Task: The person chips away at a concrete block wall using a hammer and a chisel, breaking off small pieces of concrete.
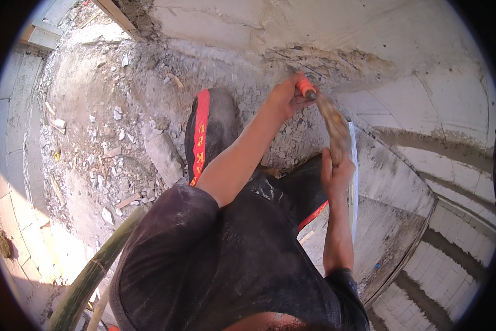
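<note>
My left hand [284, 99] is closed round an orange-gripped chisel [305, 86] near the foot of the wall. The chisel's dark butt end faces me, and its thin blade points to the broken patch [341, 62] low on the wall. In my right hand [338, 174] is a brown piece of wood [334, 124], smeared by motion, its far end beside the chisel's butt. Whether the two touch, I cannot tell. My dark trouser leg [217, 118] with a red stripe is bent to the left of the chisel.
Rubble and stone chips [115, 160] litter the ground on the left. A green bamboo pole [93, 270] slants in at lower left. A long pale strip [353, 182] stands beside my right forearm. Block walls rise at the left and right [441, 270]; a timber [117, 17] leans at the top.
</note>
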Demonstrator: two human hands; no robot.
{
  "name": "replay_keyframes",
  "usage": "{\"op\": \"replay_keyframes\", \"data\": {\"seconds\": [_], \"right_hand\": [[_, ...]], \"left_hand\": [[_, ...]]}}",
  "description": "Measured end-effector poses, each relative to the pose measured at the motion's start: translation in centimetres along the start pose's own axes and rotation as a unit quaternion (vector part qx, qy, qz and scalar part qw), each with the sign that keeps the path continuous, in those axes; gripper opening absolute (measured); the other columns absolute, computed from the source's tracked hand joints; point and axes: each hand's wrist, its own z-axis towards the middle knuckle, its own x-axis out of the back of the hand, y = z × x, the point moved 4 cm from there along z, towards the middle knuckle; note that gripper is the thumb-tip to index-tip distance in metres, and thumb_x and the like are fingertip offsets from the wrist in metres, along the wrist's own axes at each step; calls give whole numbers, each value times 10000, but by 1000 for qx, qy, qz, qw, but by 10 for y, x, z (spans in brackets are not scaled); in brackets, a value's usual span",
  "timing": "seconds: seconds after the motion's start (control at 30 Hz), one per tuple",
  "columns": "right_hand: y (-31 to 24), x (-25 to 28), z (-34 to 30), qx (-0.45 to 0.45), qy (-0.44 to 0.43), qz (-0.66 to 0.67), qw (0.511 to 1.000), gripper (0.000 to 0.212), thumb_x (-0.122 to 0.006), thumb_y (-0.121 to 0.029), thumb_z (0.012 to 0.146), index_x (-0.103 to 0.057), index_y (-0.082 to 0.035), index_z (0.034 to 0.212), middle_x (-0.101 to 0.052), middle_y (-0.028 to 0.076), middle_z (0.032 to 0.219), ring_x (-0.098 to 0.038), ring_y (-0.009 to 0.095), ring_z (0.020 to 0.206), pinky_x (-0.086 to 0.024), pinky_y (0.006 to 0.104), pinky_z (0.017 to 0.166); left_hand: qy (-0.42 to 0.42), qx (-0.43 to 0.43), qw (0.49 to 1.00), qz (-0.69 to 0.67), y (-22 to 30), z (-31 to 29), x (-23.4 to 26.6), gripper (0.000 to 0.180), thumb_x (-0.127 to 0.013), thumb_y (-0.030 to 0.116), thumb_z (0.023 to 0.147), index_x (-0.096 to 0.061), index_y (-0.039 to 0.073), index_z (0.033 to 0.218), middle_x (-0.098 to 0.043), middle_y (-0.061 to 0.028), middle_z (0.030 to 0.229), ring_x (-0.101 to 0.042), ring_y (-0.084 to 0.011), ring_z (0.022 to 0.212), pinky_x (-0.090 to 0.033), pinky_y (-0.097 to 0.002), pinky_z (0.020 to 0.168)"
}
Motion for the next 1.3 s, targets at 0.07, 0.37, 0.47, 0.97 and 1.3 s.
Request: {"op": "replay_keyframes", "data": {"seconds": [0.07, 0.37, 0.47, 0.97, 1.3], "right_hand": [[7, 4, -18, 161, 148, 108, 970, 176, -568, -174, 951, -601, -23, 867, -646, 164, 758, -609, 348, 620, -450, 423, 540], [14, -14, -17, 6, 120, 141, 983, 253, -626, -225, 918, -612, 22, 867, -636, 236, 762, -618, 350, 599, -482, 406, 579], [-26, 8, -26, 168, 295, 451, 826, 266, -516, -178, 983, -572, -34, 767, -571, 60, 616, -547, 141, 525, -407, 289, 472], [-12, -42, 21, -151, 59, 351, 922, 362, -519, -331, 1011, -563, -13, 843, -505, 28, 606, -479, 132, 496, -398, 305, 449], [-26, -6, -9, 0, 393, 479, 785, 439, -520, -399, 1007, -469, -29, 777, -469, 71, 583, -465, 153, 464, -423, 297, 437]], "left_hand": [[34, 15, 999, 6, -4, -6, -2, 422, -554, 313, 997, -469, -48, 1196, -640, -257, 1058, -666, -345, 1016, -543, -503, 952], [24, 14, 1000, 6, -8, -2, 10, 401, -553, 320, 997, -466, -36, 1162, -646, -241, 1040, -669, -347, 1009, -552, -490, 922], [13, 0, 1000, 22, -10, 1, -4, 378, -546, 326, 1001, -470, -18, 1137, -648, -233, 1039, -664, -346, 1026, -550, -494, 911], [75, -10, 997, -24, -31, 21, -12, 327, -599, 343, 959, -539, 41, 1068, -657, -122, 897, -702, -273, 811, -576, -462, 817], [78, -11, 997, -20, -17, 27, -16, 337, -521, 318, 1007, -473, 20, 1158, -642, -182, 1037, -645, -333, 1013, -475, -552, 991]]}}
